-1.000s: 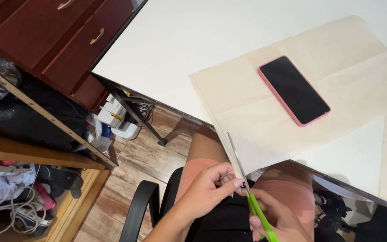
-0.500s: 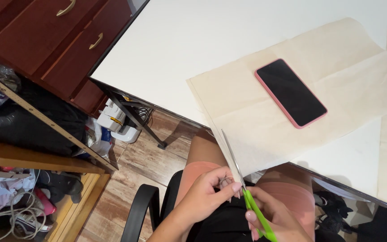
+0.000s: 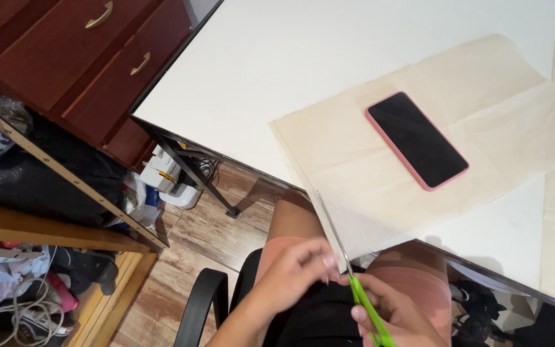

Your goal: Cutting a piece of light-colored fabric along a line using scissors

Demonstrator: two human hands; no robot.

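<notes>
HIDDEN: right hand [image 3: 393, 315] cut off by frame, fingers grasping green-handled scissors [image 3: 354, 283] | left hand [image 3: 297, 273] fingers pinch paper sheet [image 3: 367, 186] edge | SURFACE: white tabletop [image 3: 277, 71] beyond fingers; wood floor [image 3: 194, 238] left.

The left hand [image 3: 293, 273] has curled its fingers in closer to the blades of the green-handled scissors [image 3: 354, 283], which the right hand [image 3: 393, 315] has drawn slightly lower along the paper's [image 3: 367, 173] edge.
</notes>
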